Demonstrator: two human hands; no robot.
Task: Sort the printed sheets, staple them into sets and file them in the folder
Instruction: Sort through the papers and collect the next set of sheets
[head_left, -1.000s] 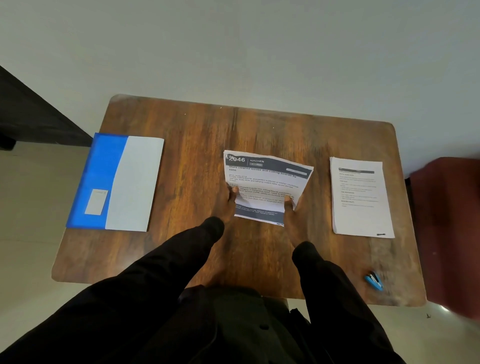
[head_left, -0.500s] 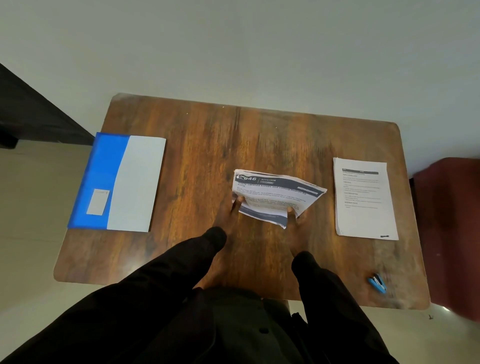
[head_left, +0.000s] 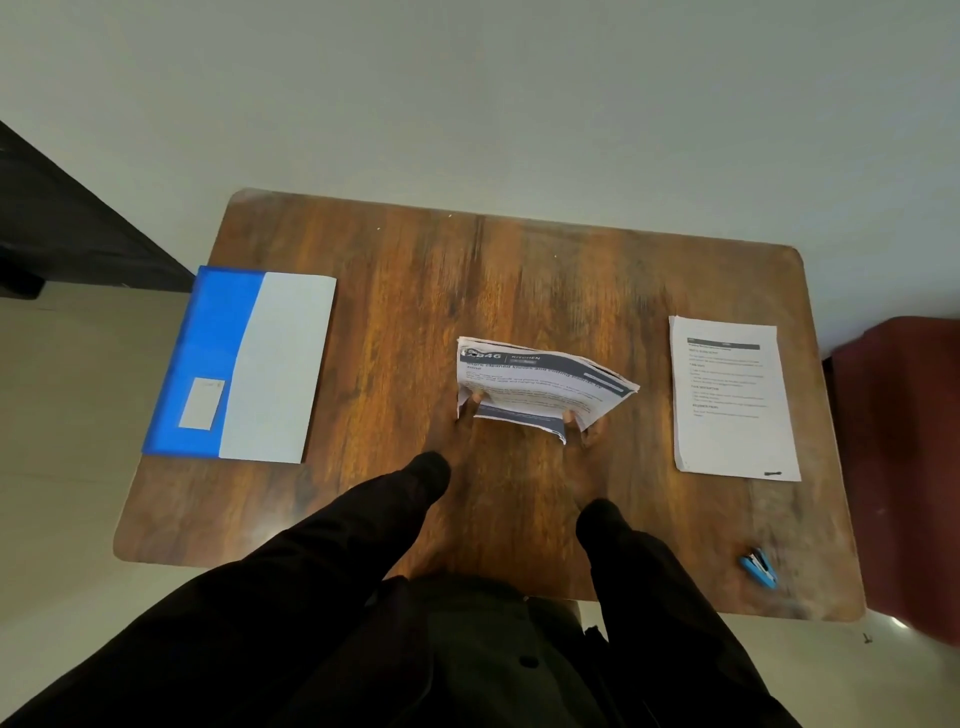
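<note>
Printed sheets (head_left: 540, 387) — where are they?

Centre of the surface (head_left: 519, 270), bowed upward and held at their near edge by both hands.

How do the hands grip?

The left hand (head_left: 460, 423) pinches the near left corner, thumb on top; the right hand (head_left: 586, 436) pinches the near right corner likewise — the fingers beneath are hidden.

And round about?

A blue folder (head_left: 249, 364) lies at nine o'clock, another stack (head_left: 732, 400) lies flat at three, and a blue stapler (head_left: 759, 564) sits near five.

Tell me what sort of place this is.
Probably a small desk set up for paperwork in a home or office room: a wooden table against a plain wall, with printed sheets, a blue folder and a blue stapler.
</note>
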